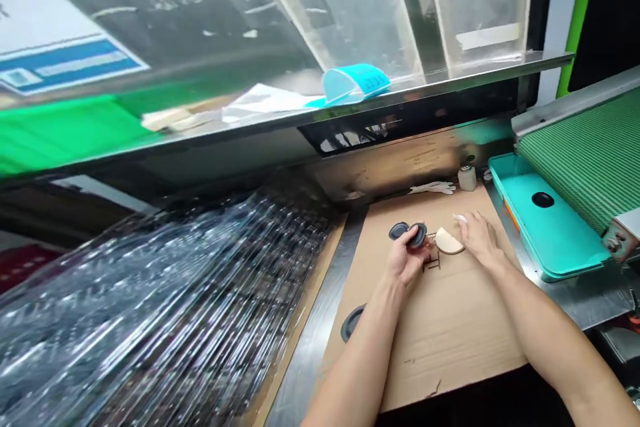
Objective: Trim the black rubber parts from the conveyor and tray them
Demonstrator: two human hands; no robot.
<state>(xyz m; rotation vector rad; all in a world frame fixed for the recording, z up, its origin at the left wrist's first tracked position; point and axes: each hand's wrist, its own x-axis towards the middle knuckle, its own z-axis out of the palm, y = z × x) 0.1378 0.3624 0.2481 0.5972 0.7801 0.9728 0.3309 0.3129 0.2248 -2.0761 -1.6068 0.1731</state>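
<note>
My left hand [407, 259] is closed around a small round black part [417, 235], held just above the cardboard sheet [450, 327]. Another black round part [399, 231] shows right beside it, to the left. Between my hands lies a pale, half-round piece [449, 241] with a darker rim. To its right, my right hand [475, 233] has its fingers pinched on a small white scrap [460, 218]. A larger black ring-shaped part [353, 322] lies on the cardboard, partly hidden by my left forearm.
Clear plastic-wrapped stacks [165, 307] fill the left. At the right, a teal tray [560, 240] holding one black round part sits beside a green conveyor [590, 153]. A small bottle [467, 178] and white gloves [433, 187] lie at the back, under a metal shelf [450, 88].
</note>
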